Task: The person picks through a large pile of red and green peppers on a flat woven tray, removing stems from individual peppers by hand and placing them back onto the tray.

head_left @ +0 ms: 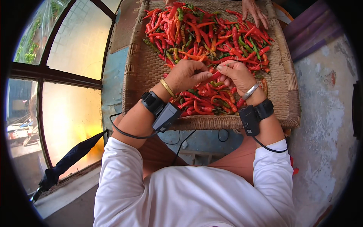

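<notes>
A person in a white shirt [181, 196] sits at the near side of a big woven tray [281, 102]. The left hand [191, 76] is closed, with its thumb and fingers around a red pepper [216, 76]. The right hand [239, 76] is just to the right of it, with its thumb and fingers pinched together. I cannot tell if it grips the end of the pepper too. Both hands are over the tray, between two piles. The far pile [196, 32] is big and has red, orange and green peppers. The near pile [204, 99] is smaller and mostly red, and it lies by the near edge. The left wrist has a gold-coloured bracelet [166, 87] and the right wrist has a silver one [250, 91]. Each arm also wears a black strap with a dark box. At the far right, another person's hand [255, 14] touches the far pile. A window [72, 113] is on the left, and a dark folded umbrella [73, 158] leans near it. A purple cloth [312, 28] hangs on the far right.
</notes>
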Motion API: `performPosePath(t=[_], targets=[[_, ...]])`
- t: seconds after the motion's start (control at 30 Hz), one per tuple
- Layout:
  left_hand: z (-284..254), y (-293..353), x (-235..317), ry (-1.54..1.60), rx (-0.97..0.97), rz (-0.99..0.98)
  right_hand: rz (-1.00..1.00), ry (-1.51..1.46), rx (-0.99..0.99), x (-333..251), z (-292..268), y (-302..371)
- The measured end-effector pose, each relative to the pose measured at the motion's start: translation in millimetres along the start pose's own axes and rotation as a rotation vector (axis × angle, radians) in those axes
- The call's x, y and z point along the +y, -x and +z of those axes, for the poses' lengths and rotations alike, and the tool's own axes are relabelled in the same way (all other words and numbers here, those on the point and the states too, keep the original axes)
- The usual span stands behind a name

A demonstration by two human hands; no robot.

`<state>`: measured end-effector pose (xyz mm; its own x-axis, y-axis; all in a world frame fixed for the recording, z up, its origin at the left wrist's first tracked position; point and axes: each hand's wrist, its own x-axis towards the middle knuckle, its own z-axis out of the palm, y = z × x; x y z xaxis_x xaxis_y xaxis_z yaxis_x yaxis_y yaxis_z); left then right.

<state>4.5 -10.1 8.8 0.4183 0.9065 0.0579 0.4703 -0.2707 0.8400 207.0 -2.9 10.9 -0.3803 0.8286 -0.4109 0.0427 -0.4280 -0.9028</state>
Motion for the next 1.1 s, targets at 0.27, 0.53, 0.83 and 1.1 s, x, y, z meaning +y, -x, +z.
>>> performPosePath(t=[0.27,0.53,0.83,1.1], targets=[[-23.2,2.5,-43.2,-0.595,0.076,-0.141,-0.240,-0.463,0.391,-11.9,-27.8,-1.6],[-16.0,0.5,-38.7,-0.690,0.033,-0.180,-0.089,-0.271,0.053,-4.8,-7.3,0.5],[-7.0,0.7,6.2,-0.285,0.163,0.095,-0.165,0.258,-0.044,7.5,16.9,2.8],[7.7,7.4,19.8,-0.292,0.009,0.217,-0.133,0.259,-0.065,3.9,24.2,6.9]])
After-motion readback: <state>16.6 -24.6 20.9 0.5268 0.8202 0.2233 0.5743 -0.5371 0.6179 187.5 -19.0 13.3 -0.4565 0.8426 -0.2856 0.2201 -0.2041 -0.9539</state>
